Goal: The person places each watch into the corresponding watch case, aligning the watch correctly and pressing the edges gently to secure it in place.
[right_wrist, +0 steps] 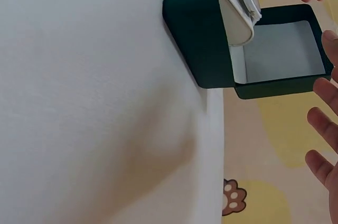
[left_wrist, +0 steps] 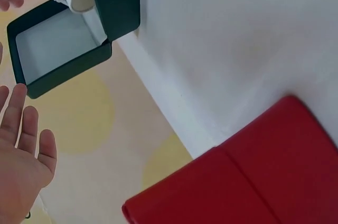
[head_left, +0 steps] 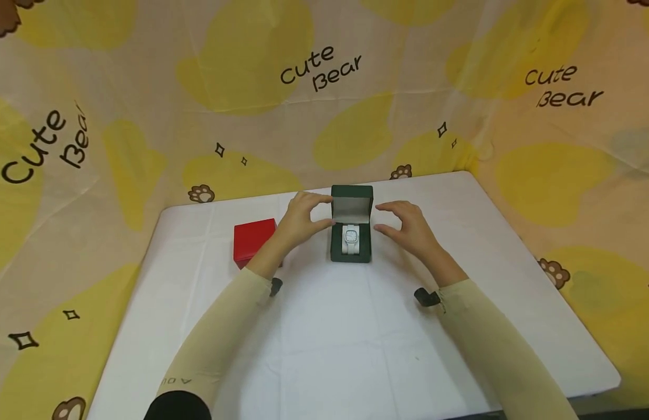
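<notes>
A dark green watch box (head_left: 336,242) stands on the table with its lid raised and its pale lining facing forward. Inside sits a white wristwatch (head_left: 350,235), wrapped round a cream cushion (right_wrist: 235,20). My left hand (head_left: 302,217) is at the box's left side, thumb and fingers spread apart, fingertips right at the lid's edge. In the left wrist view a fingertip of the left hand (left_wrist: 24,152) meets the lid's corner. On the other side, my right hand (head_left: 408,227) holds nothing, its fingers loosely bent and a small gap from the lid.
A red box (head_left: 253,238) lies behind my left forearm, partly covered by it. The white-covered table (head_left: 329,338) ends just behind the green box, where a patterned yellow cloth (head_left: 251,128) hangs.
</notes>
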### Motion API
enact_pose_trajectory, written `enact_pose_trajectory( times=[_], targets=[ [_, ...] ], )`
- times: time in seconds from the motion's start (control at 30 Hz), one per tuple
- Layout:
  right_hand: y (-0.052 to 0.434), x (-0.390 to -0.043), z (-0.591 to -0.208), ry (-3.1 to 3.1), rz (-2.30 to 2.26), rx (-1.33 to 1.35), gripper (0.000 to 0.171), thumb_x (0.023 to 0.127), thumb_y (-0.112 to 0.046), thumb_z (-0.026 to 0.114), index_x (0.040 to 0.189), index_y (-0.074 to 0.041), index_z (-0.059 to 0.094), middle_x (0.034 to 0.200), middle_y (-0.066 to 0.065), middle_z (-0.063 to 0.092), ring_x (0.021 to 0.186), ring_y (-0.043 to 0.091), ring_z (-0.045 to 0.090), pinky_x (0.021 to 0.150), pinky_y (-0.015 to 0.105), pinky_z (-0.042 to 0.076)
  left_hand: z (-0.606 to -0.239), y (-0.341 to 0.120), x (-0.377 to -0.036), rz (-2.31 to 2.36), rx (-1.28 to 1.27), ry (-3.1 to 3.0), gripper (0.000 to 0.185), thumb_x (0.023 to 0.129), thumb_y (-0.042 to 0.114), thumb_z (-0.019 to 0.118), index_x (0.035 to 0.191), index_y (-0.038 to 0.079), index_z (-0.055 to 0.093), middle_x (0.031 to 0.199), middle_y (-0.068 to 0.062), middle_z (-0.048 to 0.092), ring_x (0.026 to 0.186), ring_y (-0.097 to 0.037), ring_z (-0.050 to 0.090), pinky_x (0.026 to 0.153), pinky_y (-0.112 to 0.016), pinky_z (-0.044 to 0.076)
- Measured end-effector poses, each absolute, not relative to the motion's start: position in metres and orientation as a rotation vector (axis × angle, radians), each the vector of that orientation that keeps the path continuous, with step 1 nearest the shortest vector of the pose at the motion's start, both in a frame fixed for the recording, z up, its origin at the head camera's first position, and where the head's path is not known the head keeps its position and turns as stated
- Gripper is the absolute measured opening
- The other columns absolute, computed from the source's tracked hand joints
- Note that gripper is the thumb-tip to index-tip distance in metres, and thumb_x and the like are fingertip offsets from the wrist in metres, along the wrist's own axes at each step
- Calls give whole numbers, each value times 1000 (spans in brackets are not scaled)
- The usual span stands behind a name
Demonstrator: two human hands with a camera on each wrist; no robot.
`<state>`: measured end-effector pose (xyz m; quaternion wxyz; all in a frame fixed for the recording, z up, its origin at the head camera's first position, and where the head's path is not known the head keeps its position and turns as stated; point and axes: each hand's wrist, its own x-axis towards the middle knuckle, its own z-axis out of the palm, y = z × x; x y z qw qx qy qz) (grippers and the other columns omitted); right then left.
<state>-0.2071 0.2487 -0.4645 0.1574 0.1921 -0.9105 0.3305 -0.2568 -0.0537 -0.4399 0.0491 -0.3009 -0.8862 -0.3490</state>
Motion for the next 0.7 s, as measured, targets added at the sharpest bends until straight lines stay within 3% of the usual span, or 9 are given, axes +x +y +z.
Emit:
enact_pose_trajectory(
  times=[0.43, 0.7],
  targets=[
    [250, -225, -458, -2601, 1007, 471, 49, 89, -25, 82, 132, -9, 67, 132, 10, 69, 130, 32, 55, 113, 53, 39, -433, -53, -279, -1057, -767, -2742, 60, 88, 33, 82, 143, 21, 60, 142, 0, 61, 130, -23, 45, 108, -48, 42],
    [248, -239, -451, -2598, 1036, 468, 50, 90, -26, 80, 135, -9, 65, 134, 11, 67, 132, 32, 54, 114, 52, 38, -431, -52, -292, -1085, -756, -2752, 61, 87, 33, 83, 142, 20, 61, 142, 0, 61, 131, -23, 43, 110, -47, 40]
  ],
)
